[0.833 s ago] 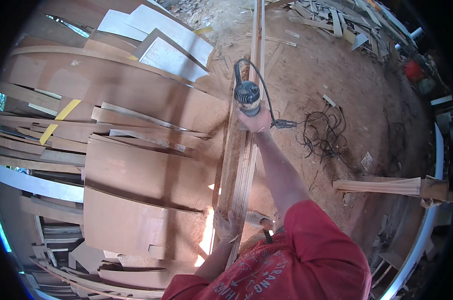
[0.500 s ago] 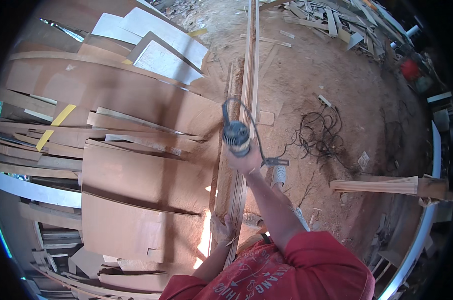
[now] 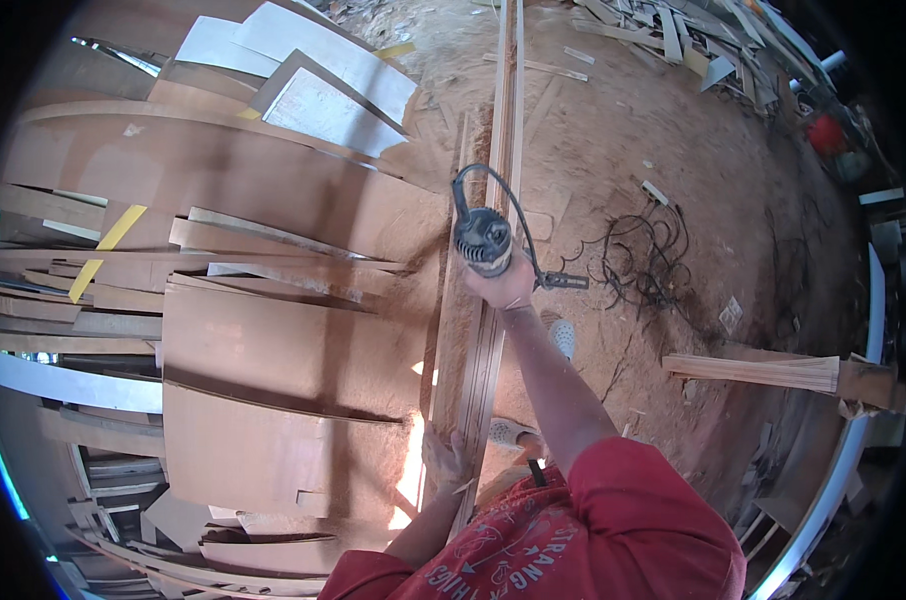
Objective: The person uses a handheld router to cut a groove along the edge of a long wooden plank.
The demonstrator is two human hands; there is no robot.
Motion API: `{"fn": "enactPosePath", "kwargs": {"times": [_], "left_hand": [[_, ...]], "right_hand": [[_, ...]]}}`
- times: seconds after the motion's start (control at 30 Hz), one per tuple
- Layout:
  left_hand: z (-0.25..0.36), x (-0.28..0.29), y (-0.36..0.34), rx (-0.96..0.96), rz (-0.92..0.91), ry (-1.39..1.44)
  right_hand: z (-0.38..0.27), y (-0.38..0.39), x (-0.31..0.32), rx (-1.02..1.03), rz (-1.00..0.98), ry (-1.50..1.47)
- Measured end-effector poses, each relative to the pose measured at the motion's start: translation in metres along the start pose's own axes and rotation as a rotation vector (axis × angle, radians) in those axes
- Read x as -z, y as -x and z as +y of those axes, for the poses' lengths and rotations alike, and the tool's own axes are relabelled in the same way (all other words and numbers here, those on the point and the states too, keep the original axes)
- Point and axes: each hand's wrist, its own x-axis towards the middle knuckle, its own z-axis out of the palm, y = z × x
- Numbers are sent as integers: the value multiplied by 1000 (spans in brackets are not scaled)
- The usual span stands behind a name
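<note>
My right hand (image 3: 503, 283) is wrapped round a trim router (image 3: 483, 238), a small dark power tool with a light lower body. The router stands on a long, narrow wooden board (image 3: 485, 360) with lengthwise grooves, which runs away from my body. A black power cord loops up from the tool and back past my wrist; its base is hidden by my hand. Nearer my body, my left hand (image 3: 447, 460) grips the left side of the same board, thumb on top, with some fingers hidden. Reddish sawdust lies along the board.
Stacked brown panels (image 3: 263, 340) fill the left side, with white-faced sheets (image 3: 323, 115) beyond. A tangled black cable (image 3: 648, 255) with a white power strip (image 3: 655, 192) lies on the dusty floor at right. Offcuts (image 3: 673, 40) are heaped far right; thin strips (image 3: 753, 370) jut out nearer.
My right hand has moved the router a little farther forward along the board, the arm stretching out. My left hand keeps its place on the board. The view has shifted slightly.
</note>
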Motion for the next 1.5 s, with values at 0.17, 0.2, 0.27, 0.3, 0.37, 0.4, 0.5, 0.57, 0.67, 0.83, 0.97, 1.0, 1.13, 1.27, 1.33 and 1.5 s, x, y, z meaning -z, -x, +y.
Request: {"fn": "enactPosePath", "kwargs": {"times": [0.17,0.2,0.27,0.3,0.37,0.4,0.5,0.57,0.67,0.83,0.97,1.0,1.13,1.27,1.33,1.5], "left_hand": [[1,-1,-2,10,6,18],[6,0,-3,23,2,25],[9,0,-4,40,1,31],[11,0,-3,53,-11,36],[11,0,-5,60,-10,35],[12,0,-7,63,-13,29],[2,-4,-6,20,49,2],[0,-4,-5,30,34,-4],[5,-2,-5,28,28,-8],[1,-3,-4,-7,55,-18],[-4,-7,-3,-47,38,-3],[-7,-7,-2,-57,51,0],[-3,-7,0,-59,75,-9],[3,2,0,10,26,36],[6,2,-3,42,5,54],[13,0,-4,94,-12,27]], "right_hand": [[-1,-37,-1,-40,-32,47],[0,-47,0,-56,-19,97],[-5,-64,0,-107,-34,114],[-6,-71,1,-128,-40,149],[-9,-69,2,-126,-48,152],[-10,-58,4,-122,-44,155],[-22,0,0,-240,-20,33],[-25,40,2,-275,-15,25],[-14,74,6,-123,-9,40],[13,60,6,16,-40,34],[28,21,-1,129,39,16],[26,14,-3,114,29,13],[19,-14,-3,113,19,25],[4,-40,-6,66,4,69],[2,-64,-6,36,-25,-21],[-3,-79,-5,-140,-26,143]]}}
